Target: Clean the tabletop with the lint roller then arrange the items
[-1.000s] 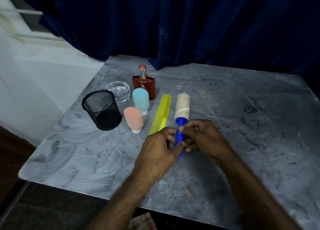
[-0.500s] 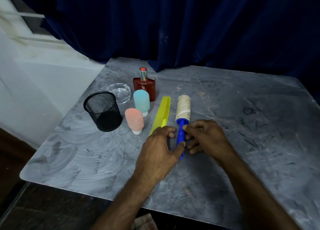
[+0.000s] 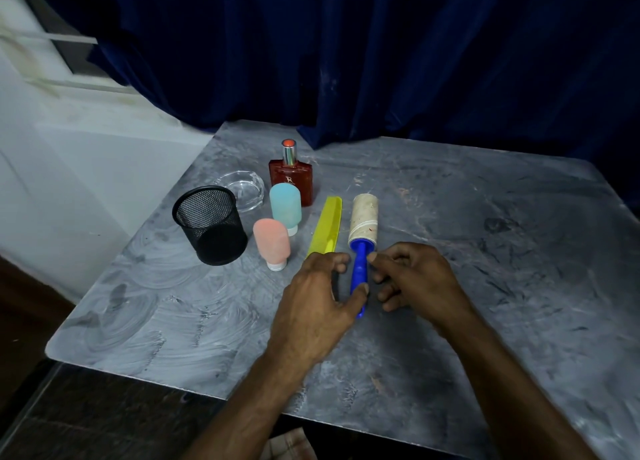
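The lint roller, with a dirty white roll and a blue handle, lies flat on the grey marbled tabletop, roll pointing away from me. My left hand sits just left of the handle, fingers spread, its thumb tip touching the handle's near part and its fingertips over the near end of the yellow comb. Just right of the handle, my right hand hovers with fingers curled loosely, holding nothing.
Left of the comb stand a pink squeeze bottle, a light blue squeeze bottle, a red perfume bottle, a clear glass ashtray and a black mesh cup. A dark blue curtain hangs behind the table.
Both hands were pinched around the blue handle; now their fingers have drawn apart from it, leaving the roller lying on the table. The camera view has tilted up slightly.
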{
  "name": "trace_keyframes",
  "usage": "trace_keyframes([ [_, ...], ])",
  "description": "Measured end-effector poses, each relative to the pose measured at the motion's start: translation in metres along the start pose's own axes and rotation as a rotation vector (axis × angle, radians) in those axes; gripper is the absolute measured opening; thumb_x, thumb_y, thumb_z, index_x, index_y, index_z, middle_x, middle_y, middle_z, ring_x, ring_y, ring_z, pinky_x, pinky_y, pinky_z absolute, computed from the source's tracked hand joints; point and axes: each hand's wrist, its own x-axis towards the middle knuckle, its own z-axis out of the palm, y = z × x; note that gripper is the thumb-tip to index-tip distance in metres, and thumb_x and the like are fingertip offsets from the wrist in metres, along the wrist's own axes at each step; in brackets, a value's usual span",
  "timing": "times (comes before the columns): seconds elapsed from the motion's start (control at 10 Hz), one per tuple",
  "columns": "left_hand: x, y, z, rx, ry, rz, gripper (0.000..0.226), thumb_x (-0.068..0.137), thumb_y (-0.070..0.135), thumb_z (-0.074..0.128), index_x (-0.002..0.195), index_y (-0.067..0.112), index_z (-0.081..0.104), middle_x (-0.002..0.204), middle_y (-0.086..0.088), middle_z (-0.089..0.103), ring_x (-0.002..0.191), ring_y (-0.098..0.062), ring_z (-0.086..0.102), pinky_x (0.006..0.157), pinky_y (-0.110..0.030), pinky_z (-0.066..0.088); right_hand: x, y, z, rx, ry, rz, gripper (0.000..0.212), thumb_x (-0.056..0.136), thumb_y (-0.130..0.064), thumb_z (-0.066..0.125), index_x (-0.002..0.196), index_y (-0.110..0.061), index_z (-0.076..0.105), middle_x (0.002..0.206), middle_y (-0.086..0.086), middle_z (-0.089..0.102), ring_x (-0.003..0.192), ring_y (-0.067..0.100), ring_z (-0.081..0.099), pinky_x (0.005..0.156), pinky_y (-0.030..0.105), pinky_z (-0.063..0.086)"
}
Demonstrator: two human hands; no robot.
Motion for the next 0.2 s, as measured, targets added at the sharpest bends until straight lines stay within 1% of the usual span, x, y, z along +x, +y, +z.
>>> trace_keyframes([
  [0.2,-0.0017,-0.0003,-0.0027,0.008,-0.003,0.009,0.053,0.091,0.045,0.077,0.140,0.031,0.065,0.126,0.017,0.062,0.099,0.000,0.063,0.085,-0.026,0.056,-0.0024,-0.0003,-0.0018,-0.010,0.021,-0.015,0.017,0.096,-0.023,0.072,0.090,-0.007,0.073,0.081,0.020,0.073,0.055,0.023,0.067,0.051,0.034,0.059],
])
